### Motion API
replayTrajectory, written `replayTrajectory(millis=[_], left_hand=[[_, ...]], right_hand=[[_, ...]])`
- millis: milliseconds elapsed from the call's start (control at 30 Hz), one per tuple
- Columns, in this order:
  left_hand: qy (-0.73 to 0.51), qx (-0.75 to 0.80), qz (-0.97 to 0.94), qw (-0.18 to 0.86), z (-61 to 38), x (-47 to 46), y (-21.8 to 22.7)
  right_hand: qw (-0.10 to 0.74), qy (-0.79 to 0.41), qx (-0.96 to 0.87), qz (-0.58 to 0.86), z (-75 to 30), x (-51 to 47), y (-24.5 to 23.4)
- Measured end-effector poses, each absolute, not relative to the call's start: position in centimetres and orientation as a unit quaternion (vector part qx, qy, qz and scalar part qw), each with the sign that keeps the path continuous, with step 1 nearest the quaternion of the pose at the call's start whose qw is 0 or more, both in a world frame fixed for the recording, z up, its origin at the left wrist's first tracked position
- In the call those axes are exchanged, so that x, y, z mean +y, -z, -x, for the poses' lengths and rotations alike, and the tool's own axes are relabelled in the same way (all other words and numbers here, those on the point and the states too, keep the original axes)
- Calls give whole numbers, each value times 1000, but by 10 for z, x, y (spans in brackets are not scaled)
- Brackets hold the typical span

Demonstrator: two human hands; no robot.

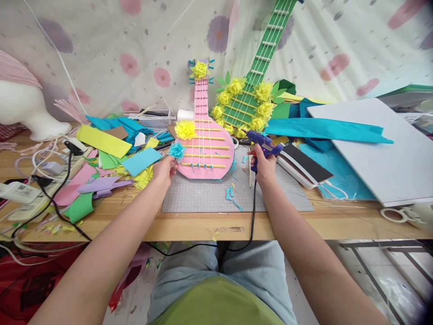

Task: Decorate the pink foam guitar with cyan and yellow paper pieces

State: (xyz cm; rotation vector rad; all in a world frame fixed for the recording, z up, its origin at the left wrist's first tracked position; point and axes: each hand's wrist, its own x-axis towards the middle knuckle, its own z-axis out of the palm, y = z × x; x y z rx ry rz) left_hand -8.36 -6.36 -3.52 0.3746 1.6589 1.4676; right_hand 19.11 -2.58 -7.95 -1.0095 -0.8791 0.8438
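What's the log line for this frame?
left hand: holds blue flower at pink guitar edge | right hand: grips glue gun | guitar lower end: on mat

The neck of the green guitar (267,40) runs off the top edge. The right hand (265,167) hides the grip of the glue gun (262,140). Fingertips of the left hand (164,172) lie hidden beneath the blue paper flower (176,150).

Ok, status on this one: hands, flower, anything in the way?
Left hand pinching blue paper flower at edge of pink guitar. Right hand gripping glue gun, beside guitar. Paper scraps on cutting mat; none between.
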Motion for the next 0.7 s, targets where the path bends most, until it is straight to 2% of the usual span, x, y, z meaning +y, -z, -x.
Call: replayTrajectory(millis=[700], left_hand=[[-572, 661, -123, 471, 79, -65, 19]], right_hand=[[708, -382, -393, 446, -191, -27, 77]])
